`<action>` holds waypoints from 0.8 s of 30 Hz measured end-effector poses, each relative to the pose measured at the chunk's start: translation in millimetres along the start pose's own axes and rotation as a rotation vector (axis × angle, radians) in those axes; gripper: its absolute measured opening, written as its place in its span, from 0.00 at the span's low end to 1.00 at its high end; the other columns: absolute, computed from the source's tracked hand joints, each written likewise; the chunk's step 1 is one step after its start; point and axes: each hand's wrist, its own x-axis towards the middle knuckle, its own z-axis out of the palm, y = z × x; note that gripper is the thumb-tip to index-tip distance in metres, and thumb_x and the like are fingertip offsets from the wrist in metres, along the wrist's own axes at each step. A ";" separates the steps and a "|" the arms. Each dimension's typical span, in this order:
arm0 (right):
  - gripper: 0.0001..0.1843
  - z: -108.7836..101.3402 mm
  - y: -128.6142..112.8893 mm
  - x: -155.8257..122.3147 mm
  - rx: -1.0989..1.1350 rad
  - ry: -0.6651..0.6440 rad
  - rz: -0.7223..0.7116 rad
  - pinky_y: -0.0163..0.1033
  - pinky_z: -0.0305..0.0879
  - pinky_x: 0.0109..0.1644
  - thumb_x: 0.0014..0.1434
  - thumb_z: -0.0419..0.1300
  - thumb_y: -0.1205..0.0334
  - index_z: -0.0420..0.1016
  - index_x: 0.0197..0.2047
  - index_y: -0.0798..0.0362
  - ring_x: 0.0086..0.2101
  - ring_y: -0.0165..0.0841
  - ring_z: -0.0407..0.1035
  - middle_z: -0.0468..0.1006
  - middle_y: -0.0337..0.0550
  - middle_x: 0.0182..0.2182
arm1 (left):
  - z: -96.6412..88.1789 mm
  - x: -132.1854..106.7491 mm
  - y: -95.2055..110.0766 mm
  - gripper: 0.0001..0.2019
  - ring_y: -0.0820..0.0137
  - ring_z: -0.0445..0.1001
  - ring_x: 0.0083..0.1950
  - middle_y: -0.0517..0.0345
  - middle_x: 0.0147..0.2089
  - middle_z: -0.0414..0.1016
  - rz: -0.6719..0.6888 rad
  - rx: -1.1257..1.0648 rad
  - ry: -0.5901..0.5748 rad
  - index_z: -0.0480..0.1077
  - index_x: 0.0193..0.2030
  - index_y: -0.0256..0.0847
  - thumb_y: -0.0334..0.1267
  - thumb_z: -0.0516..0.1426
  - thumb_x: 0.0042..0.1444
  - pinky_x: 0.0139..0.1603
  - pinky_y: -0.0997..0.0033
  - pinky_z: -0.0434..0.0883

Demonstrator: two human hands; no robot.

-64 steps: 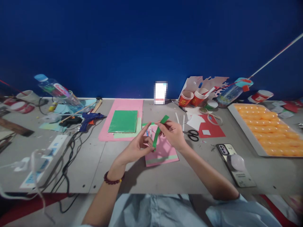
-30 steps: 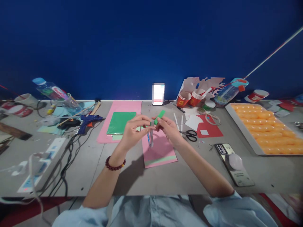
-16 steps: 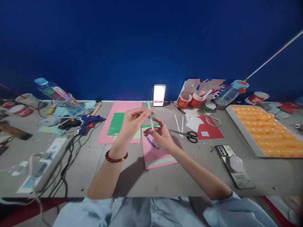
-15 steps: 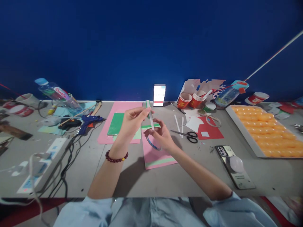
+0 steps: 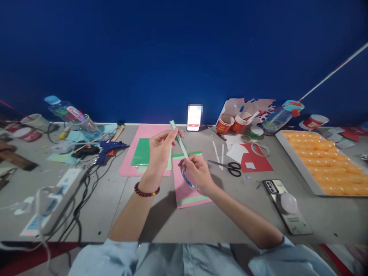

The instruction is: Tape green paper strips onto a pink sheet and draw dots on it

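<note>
My left hand (image 5: 161, 148) pinches a narrow green paper strip (image 5: 172, 124) in the air, its top end sticking out past the thumb. A white length of tape (image 5: 182, 146) slants down from there to my right hand (image 5: 199, 172). My right fingers are closed on a tape roll (image 5: 188, 181) with a blue inner ring, part of which they hide. Below the hands lies a pink sheet (image 5: 180, 189) with green bands at its top and bottom. To the right, black-handled scissors (image 5: 234, 168) lie beside white strips (image 5: 222, 155).
A green pack (image 5: 140, 152) rests on pink paper (image 5: 126, 166) at left, near a blue glue gun (image 5: 107, 149) and a power strip (image 5: 54, 203). Rightward are paper cups (image 5: 225, 124), red paper (image 5: 261, 161), a phone (image 5: 299, 220) and a tray of orange balloons (image 5: 322, 163). A lit phone (image 5: 194, 117) stands behind.
My left hand has shifted slightly left with the strip, which slants more now. My right fingers have closed in around the tape, and a longer white stretch shows between the hands.
</note>
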 end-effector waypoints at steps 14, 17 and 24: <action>0.17 0.4 -2.2 -7.6 -0.163 0.065 -0.031 0.37 0.64 0.36 0.60 0.57 0.47 0.72 0.28 0.51 0.27 0.30 0.66 0.70 0.37 0.23 | -5.8 9.5 -13.3 0.08 0.73 0.71 0.29 0.55 0.30 0.76 -0.433 -0.393 -0.015 0.77 0.27 0.40 0.42 0.63 0.47 0.29 0.74 0.69; 0.17 -1.1 -0.4 -9.0 -0.267 0.087 -0.057 0.38 0.64 0.37 0.62 0.55 0.49 0.72 0.28 0.50 0.29 0.32 0.67 0.71 0.38 0.23 | -5.2 7.9 -14.8 0.08 0.74 0.72 0.30 0.56 0.30 0.76 -0.445 -0.414 -0.045 0.77 0.28 0.40 0.43 0.64 0.47 0.31 0.75 0.69; 0.15 -1.2 -2.1 -10.7 -0.334 0.116 -0.114 0.39 0.65 0.39 0.63 0.54 0.51 0.71 0.28 0.50 0.28 0.32 0.68 0.72 0.38 0.24 | -4.0 5.0 -15.4 0.15 0.72 0.72 0.29 0.53 0.30 0.77 -0.308 -0.208 -0.103 0.78 0.30 0.41 0.52 0.63 0.48 0.28 0.72 0.68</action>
